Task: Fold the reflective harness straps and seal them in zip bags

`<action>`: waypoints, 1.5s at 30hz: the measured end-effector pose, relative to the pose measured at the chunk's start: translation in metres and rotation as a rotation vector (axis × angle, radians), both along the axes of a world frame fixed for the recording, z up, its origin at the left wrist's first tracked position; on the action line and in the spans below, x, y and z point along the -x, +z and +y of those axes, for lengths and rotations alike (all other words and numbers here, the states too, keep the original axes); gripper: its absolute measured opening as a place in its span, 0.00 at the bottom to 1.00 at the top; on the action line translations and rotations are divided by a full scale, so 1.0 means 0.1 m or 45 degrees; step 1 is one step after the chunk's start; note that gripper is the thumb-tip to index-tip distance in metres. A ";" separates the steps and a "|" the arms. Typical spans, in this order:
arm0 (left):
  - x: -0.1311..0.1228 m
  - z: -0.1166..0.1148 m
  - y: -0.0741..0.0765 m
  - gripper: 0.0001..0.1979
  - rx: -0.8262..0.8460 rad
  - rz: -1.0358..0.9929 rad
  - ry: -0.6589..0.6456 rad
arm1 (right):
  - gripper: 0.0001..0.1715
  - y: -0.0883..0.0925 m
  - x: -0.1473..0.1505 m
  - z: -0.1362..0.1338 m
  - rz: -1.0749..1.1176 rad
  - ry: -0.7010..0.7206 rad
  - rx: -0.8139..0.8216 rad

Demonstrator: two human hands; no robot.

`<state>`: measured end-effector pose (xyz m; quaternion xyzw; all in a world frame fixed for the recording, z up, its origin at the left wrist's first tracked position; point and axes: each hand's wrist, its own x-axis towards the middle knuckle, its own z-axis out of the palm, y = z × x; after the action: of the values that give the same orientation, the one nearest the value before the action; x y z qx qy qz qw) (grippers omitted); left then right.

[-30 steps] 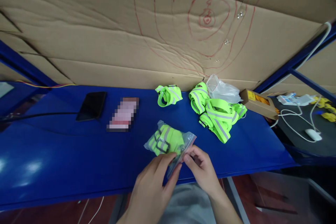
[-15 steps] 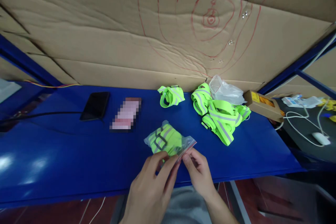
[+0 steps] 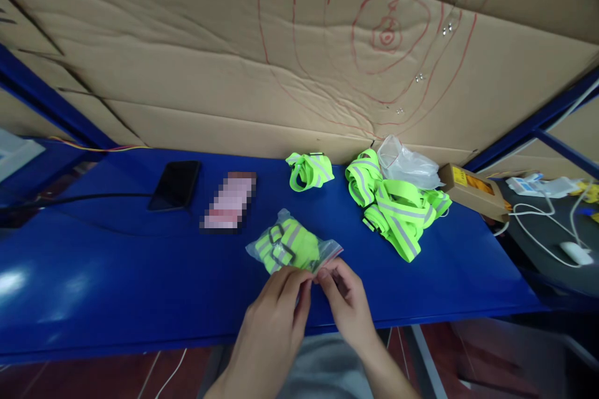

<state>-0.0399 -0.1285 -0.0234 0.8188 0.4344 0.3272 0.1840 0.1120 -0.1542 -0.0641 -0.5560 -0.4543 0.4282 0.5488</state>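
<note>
A clear zip-lock bag point(image 3: 330, 250) lies near the front of the blue table, holding a folded neon-yellow reflective strap point(image 3: 299, 243) with grey stripes and black buckles. My left hand point(image 3: 276, 312) pinches the bag's open-end edge from the near left. Close beside it, my right hand point(image 3: 345, 299) grips the same edge between thumb and fingers, near the red seal line. The fingertips of both hands almost meet. Part of the bag's near side is hidden behind my left fingers.
Behind the bag sits a rolled reflective strap point(image 3: 309, 171). To the right are a heap of reflective straps point(image 3: 397, 209), a crumpled clear plastic bag point(image 3: 407, 165) and a small cardboard box point(image 3: 472, 194). A black phone point(image 3: 174, 185) and a blurred-out screen point(image 3: 231, 201) lie left. Cardboard point(image 3: 201, 75) stands behind.
The bag has shifted slightly left and tilted, and my hands have drawn closer together along its edge. Both hands keep hold. The whole view has moved slightly.
</note>
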 end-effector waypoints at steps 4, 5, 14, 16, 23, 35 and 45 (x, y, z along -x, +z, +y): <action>0.02 0.00 0.02 0.07 0.073 -0.066 -0.044 | 0.08 0.05 -0.03 -0.02 -0.065 -0.030 -0.070; 0.04 0.00 0.05 0.07 0.084 -0.084 -0.076 | 0.06 0.08 -0.04 -0.05 -0.106 -0.034 -0.094; 0.09 -0.02 0.36 0.08 0.596 -0.420 -0.390 | 0.04 0.40 -0.04 -0.31 -0.649 -0.125 -0.472; 0.08 -0.04 0.36 0.09 0.626 -0.477 -0.324 | 0.05 0.45 -0.03 -0.31 -0.755 -0.186 -0.499; -0.01 -0.08 0.31 0.05 0.571 -0.579 -0.303 | 0.08 0.49 -0.14 -0.37 -0.515 -0.100 -0.255; 0.01 -0.06 0.22 0.06 0.454 -0.528 -0.257 | 0.07 0.46 -0.19 -0.49 -0.544 0.041 -0.254; 0.01 0.24 0.23 0.14 0.880 -1.494 0.368 | 0.16 0.19 -0.26 -0.35 0.049 0.016 -0.043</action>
<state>-0.0414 -0.1048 -0.0005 0.3351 0.4469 0.5799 0.5931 0.1376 -0.1894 -0.0451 -0.5356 -0.4542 0.4345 0.5639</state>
